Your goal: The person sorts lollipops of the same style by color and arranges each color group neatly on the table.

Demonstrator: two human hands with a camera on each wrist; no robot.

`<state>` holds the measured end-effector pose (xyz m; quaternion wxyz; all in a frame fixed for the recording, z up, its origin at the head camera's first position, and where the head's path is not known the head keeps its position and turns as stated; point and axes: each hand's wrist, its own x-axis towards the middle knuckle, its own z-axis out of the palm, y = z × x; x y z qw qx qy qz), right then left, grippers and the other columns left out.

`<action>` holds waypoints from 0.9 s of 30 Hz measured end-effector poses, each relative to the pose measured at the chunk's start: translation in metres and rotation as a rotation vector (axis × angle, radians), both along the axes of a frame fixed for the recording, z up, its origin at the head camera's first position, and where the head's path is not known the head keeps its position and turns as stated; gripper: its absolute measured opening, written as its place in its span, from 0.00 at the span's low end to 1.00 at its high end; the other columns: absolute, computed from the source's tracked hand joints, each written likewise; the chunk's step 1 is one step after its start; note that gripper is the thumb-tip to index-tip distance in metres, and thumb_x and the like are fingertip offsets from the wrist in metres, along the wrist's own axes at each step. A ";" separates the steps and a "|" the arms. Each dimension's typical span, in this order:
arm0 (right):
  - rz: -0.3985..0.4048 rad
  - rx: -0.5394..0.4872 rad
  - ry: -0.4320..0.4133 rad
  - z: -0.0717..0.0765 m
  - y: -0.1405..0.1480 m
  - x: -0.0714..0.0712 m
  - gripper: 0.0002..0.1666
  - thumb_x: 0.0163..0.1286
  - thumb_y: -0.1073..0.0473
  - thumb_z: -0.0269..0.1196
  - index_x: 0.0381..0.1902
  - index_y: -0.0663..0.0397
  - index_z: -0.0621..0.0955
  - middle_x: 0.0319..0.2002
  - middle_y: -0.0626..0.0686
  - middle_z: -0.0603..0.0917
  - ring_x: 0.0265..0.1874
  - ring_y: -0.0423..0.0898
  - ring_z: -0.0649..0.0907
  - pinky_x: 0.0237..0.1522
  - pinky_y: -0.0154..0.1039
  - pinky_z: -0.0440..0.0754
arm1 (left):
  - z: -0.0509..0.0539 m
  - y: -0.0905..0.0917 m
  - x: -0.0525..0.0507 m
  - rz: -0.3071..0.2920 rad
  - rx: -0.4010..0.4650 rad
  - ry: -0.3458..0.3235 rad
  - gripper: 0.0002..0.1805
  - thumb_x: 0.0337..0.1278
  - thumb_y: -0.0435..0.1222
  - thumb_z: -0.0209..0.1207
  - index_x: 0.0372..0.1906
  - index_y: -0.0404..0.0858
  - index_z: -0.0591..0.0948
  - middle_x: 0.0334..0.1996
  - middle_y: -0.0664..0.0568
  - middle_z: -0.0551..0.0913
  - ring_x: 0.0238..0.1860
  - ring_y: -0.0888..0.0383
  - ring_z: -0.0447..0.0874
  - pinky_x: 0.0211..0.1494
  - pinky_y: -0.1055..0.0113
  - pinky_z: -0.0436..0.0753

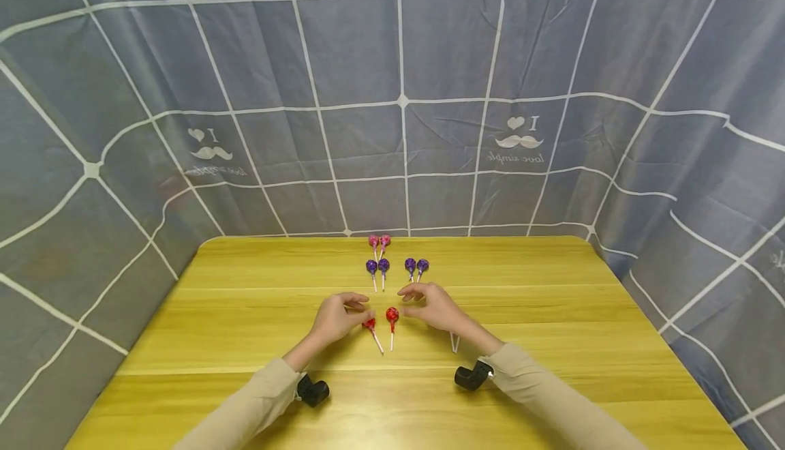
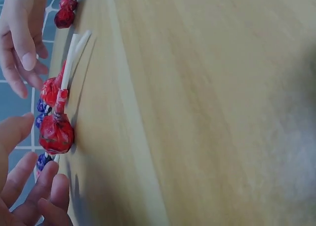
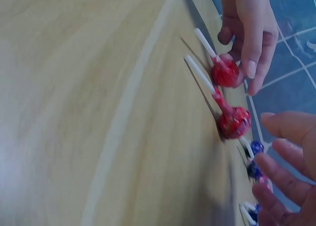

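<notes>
- Left hand [image 1: 339, 316]: fingers loosely spread, close to the left red lollipop [image 1: 370, 325].
- Right hand [image 1: 433, 307]: fingers spread, near the right red lollipop [image 1: 392, 314].
- Purple lollipops [image 1: 383, 264] lie beyond.

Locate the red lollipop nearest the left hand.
In the head view, this red lollipop lies beside the left hand, immediately left of another red lollipop.

Red lollipops [image 1: 392, 314], purple lollipops [image 1: 383, 265], yellow wood-grained table [image 1: 214, 327]

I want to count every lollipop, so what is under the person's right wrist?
In the head view, two white lollipop sticks protrude from beneath the right wrist; their other ends are covered there.
</notes>
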<state>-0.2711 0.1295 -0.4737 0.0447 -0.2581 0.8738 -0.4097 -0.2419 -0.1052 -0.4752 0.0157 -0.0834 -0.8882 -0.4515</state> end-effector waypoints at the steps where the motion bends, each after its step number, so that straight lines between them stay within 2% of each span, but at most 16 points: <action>1: -0.001 0.005 -0.006 -0.001 -0.002 0.000 0.21 0.61 0.57 0.68 0.51 0.59 0.81 0.42 0.55 0.87 0.44 0.52 0.82 0.51 0.49 0.78 | -0.001 -0.001 0.000 0.000 0.004 -0.002 0.15 0.48 0.37 0.70 0.42 0.34 0.86 0.34 0.45 0.88 0.36 0.52 0.87 0.34 0.68 0.82; 7: -0.001 0.033 -0.017 -0.003 -0.011 0.002 0.21 0.58 0.57 0.70 0.49 0.57 0.82 0.40 0.52 0.88 0.42 0.48 0.84 0.50 0.46 0.79 | -0.005 -0.002 0.003 0.000 0.035 -0.037 0.15 0.46 0.37 0.71 0.40 0.35 0.86 0.31 0.48 0.88 0.32 0.57 0.86 0.33 0.70 0.80; 13: 0.007 0.056 -0.009 -0.004 -0.018 0.002 0.19 0.58 0.57 0.70 0.46 0.58 0.84 0.38 0.53 0.88 0.39 0.47 0.85 0.47 0.41 0.80 | -0.011 -0.001 0.005 -0.028 -0.028 -0.027 0.17 0.42 0.39 0.73 0.40 0.36 0.86 0.30 0.51 0.88 0.30 0.62 0.83 0.30 0.73 0.77; 21: -0.011 0.109 -0.013 -0.006 -0.021 0.001 0.15 0.59 0.55 0.70 0.43 0.54 0.86 0.37 0.50 0.89 0.37 0.43 0.85 0.41 0.36 0.80 | -0.008 0.001 0.005 0.033 -0.097 -0.029 0.14 0.42 0.40 0.74 0.36 0.39 0.87 0.27 0.54 0.87 0.27 0.64 0.82 0.30 0.71 0.76; 27: -0.026 0.121 0.000 -0.005 -0.023 -0.001 0.14 0.57 0.54 0.71 0.40 0.53 0.86 0.33 0.48 0.89 0.30 0.38 0.82 0.35 0.33 0.77 | -0.005 -0.001 0.002 0.054 -0.097 -0.052 0.12 0.42 0.39 0.73 0.34 0.38 0.87 0.25 0.53 0.87 0.26 0.64 0.82 0.29 0.70 0.76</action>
